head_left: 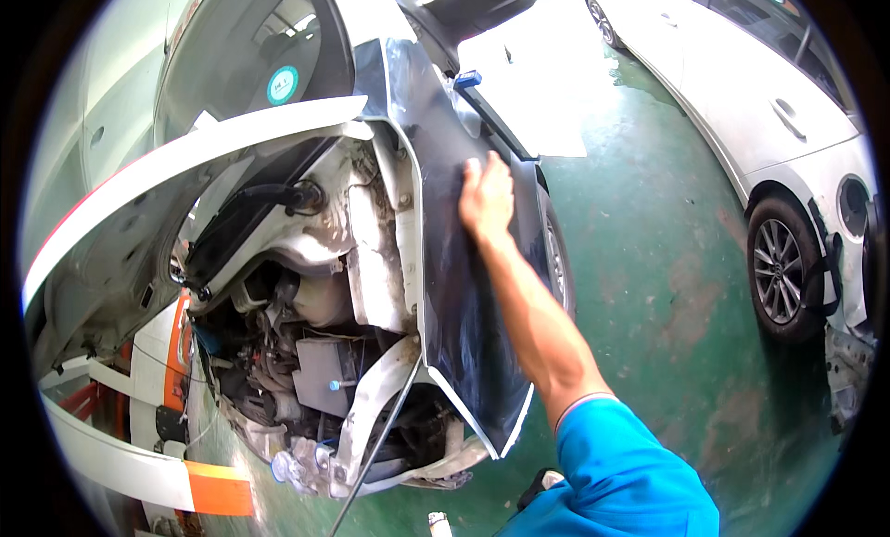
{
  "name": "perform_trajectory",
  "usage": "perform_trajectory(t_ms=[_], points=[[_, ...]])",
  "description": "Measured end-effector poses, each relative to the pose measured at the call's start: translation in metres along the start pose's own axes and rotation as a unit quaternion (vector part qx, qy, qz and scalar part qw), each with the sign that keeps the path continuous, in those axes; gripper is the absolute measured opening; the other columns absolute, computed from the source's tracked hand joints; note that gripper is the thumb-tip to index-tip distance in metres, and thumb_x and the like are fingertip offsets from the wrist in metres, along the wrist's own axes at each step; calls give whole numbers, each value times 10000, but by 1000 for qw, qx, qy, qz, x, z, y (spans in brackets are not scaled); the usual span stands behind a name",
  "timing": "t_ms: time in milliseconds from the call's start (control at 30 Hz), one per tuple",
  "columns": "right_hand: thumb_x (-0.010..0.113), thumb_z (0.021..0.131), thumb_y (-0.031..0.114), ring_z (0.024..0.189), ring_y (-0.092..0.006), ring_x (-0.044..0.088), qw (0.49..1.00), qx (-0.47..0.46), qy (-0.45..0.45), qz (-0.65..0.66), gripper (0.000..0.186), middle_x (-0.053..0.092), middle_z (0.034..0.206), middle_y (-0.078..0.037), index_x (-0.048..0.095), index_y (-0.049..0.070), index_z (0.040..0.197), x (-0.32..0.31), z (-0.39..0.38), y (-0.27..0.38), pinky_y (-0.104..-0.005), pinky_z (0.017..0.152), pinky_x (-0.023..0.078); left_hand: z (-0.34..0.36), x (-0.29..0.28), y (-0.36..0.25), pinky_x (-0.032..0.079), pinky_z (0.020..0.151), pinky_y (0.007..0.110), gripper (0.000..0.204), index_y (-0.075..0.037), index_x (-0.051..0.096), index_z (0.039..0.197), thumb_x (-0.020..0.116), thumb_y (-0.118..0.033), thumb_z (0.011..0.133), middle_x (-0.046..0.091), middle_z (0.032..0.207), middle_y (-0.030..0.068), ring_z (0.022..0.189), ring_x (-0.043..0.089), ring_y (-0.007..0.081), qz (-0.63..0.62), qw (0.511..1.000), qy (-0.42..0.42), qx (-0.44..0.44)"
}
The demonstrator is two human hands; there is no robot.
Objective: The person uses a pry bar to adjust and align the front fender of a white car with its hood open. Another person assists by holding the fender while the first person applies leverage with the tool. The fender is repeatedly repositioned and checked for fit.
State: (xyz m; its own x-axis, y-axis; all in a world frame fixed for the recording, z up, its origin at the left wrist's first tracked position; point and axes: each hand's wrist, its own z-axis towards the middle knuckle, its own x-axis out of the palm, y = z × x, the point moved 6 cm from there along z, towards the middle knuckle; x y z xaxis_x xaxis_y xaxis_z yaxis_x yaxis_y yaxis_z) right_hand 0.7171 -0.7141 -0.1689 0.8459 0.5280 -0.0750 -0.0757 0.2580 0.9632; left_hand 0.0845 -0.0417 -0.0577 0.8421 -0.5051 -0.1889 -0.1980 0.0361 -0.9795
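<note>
My right hand [487, 198] reaches over a dark, glossy front fender [459, 277] and touches its upper part. The fingers look bent and partly turned away, and anything beneath them is hidden. Pale smears mark the fender's surface, and a white edge runs around its lower tip. My left hand is out of view. Left of the fender, the engine bay [324, 375] lies exposed under a raised white hood [199, 147]. A thin metal rod [385, 435] slants down from the fender's inner edge.
A blue-ended dark bar [501, 120] stands out beyond the fender, above the front wheel [556, 259]. A white car [742, 92] is parked across the green floor [640, 259] on the right. An orange-and-white panel [218, 489] sits at lower left.
</note>
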Motion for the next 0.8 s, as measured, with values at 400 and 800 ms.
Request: perform_trajectory(t_ms=[400,800], points=[[551,980,295,1227,-381,527,996,43,46,-64,489,563,1297,-248,504,-39,1334,-74,-115,-150,-450,1062,396,41,-62,36,517,951,450,523,49,548,1262,555,-302,875,598,1169,202,1084,598,370,-51,996,68,-19],[429,1036,385,1348,-410,430,998,-43,32,30,591,469,1435,-278,423,-68,1415,-27,-62,-37,-450,1142,320,16,-51,30,510,910,427,486,48,583,1226,544,-292,881,623,1099,174,1032,605,336,-16,999,-18,-26]])
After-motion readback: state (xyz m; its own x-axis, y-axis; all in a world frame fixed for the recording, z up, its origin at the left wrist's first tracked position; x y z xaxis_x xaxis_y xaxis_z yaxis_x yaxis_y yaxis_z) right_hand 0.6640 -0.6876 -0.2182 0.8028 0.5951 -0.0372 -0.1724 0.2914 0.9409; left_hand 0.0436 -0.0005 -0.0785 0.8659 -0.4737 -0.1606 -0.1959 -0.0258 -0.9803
